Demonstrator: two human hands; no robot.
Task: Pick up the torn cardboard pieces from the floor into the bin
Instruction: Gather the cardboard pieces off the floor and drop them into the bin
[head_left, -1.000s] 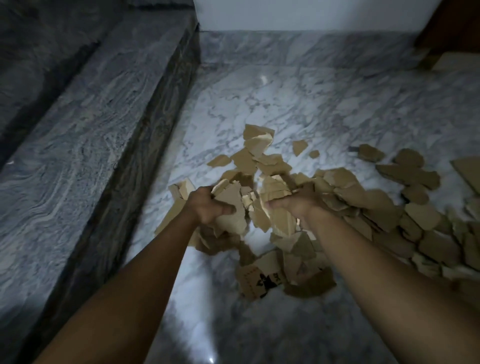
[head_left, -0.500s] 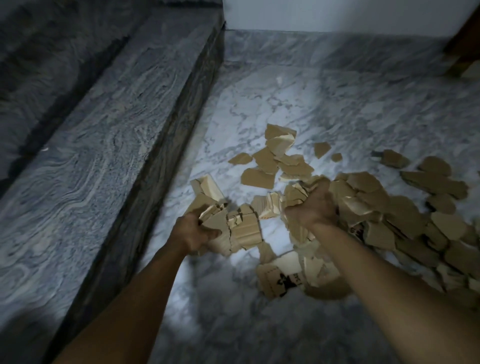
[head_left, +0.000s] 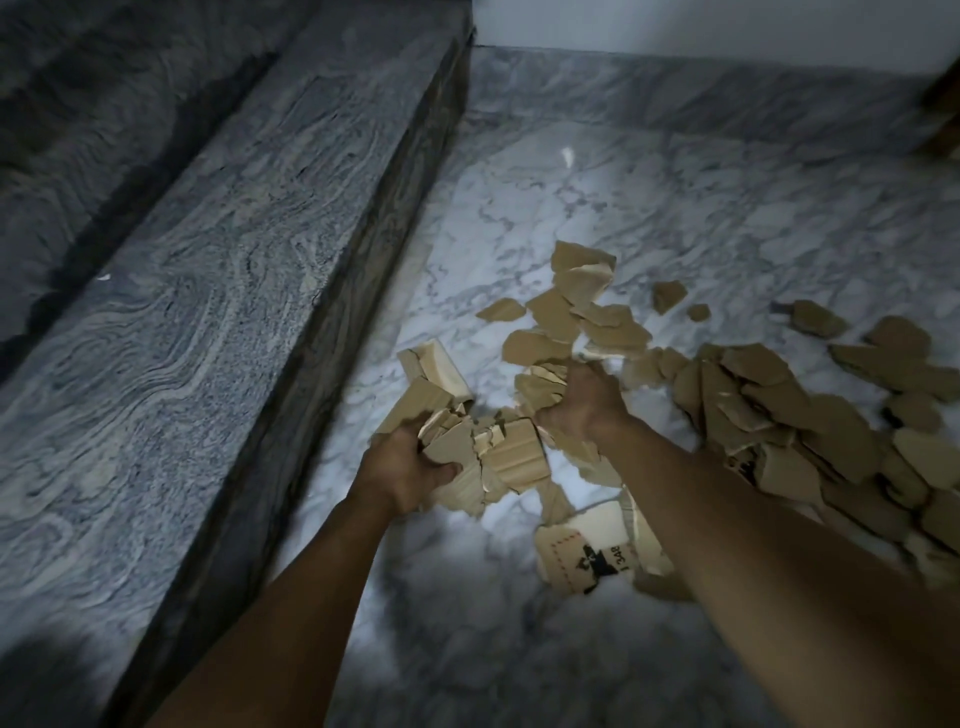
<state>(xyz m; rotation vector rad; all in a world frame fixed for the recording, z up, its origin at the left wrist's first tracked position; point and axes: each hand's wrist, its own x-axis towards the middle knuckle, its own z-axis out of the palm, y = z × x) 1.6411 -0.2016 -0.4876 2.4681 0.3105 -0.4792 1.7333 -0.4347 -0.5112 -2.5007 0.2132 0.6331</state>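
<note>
Torn brown cardboard pieces (head_left: 779, 415) lie scattered in a heap on the white marble floor (head_left: 675, 208). My left hand (head_left: 400, 475) grips a thick bundle of cardboard pieces (head_left: 493, 452) lifted off the floor. My right hand (head_left: 584, 400) grips a second bunch of pieces (head_left: 540, 387) just right of the first. A printed cardboard piece (head_left: 587, 561) lies flat under my right forearm. No bin is in view.
A raised grey granite step (head_left: 208, 260) runs along the left, its dark edge close to my left hand. A marble skirting and a white wall (head_left: 675, 21) close off the far side. A brown wooden edge (head_left: 943, 98) shows at the far right.
Both hands have lifted their bundles of cardboard off the heap and carried them left toward the step. The view has shifted left with them.
</note>
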